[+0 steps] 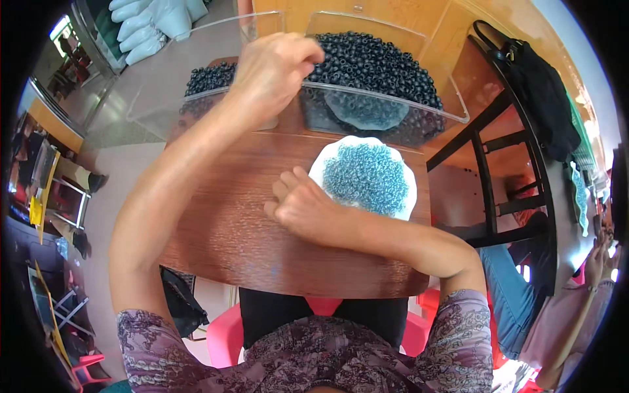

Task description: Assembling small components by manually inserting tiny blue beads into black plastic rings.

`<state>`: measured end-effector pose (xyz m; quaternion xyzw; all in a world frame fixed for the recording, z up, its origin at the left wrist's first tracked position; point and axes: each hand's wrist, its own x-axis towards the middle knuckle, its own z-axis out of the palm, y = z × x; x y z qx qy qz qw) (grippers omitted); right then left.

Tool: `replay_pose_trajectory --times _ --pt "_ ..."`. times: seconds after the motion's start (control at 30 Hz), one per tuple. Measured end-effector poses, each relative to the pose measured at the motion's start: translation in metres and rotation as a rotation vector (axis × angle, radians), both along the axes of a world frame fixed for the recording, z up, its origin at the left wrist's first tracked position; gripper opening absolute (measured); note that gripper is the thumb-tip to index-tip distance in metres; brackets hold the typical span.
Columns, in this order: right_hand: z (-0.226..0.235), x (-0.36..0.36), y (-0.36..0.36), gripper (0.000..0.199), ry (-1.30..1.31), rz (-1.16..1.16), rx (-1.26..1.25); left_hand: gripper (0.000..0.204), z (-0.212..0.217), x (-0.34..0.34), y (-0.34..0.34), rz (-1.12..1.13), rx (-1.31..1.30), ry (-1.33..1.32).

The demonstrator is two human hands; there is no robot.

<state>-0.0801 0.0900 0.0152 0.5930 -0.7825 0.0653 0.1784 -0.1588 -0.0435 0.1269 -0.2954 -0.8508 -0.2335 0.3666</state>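
Wooden table (223, 216): spreading beneath both hands.
Right clear bin (393, 97): standing at the table's far edge.
Left clear bin (157, 108): standing alongside.
White scalloped plate (409, 180): resting before the right bin.
Left hand (278, 69): hovering over the bins' facing sides, curling its fingers inward; leaving contents, if any, undeterminable.
Right hand (301, 206): curling loosely just left of the plate; likewise hiding any contents.
Black beads (373, 62): filling both bins.
Blue beads (367, 175): heaping on the plate.

The table (229, 216) is glossy and wood-grained, the bins (426, 110) clear smooth plastic, the black beads (373, 65) shiny and plastic-looking, the plate (410, 190) smooth, the blue grains (367, 175) glittery and rough, the shirt (314, 347) printed cloth, the chair (226, 337) smooth plastic.
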Motion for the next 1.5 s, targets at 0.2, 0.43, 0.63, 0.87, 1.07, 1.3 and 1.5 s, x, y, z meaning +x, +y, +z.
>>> replay_pose_trajectory --times 0.2,0.43,0.63,0.87,1.07,1.3,1.5 --pt "0.026 0.018 0.03 0.017 -0.291 0.116 -0.3 0.015 0.01 -0.087 0.037 0.081 -0.445 -0.332" --pt "0.037 0.024 0.073 0.025 -0.48 0.056 -0.437 0.015 -0.001 -0.106 0.066 0.179 -0.706 -0.518" --pt "0.039 0.027 0.085 0.022 -0.523 0.039 -0.457 0.015 0.0 -0.106 0.067 0.233 -0.664 -0.651" --pt "0.046 0.036 0.091 0.018 -0.553 0.004 -0.516 0.015 -0.009 -0.115 0.059 0.156 -0.602 -0.629" --pt "0.055 0.046 0.1 0.016 -0.607 -0.099 -0.598 0.027 0.0 -0.11 0.047 0.232 -0.442 -0.581" --pt "0.056 0.057 0.114 0.013 -0.818 -0.29 -0.723 0.022 0.008 0.017 0.022 -0.631 0.867 -1.052" --pt "0.069 0.068 0.103 0.011 -1.132 -0.492 -0.884 0.02 -0.052 0.112 0.016 -0.731 1.375 -1.2"
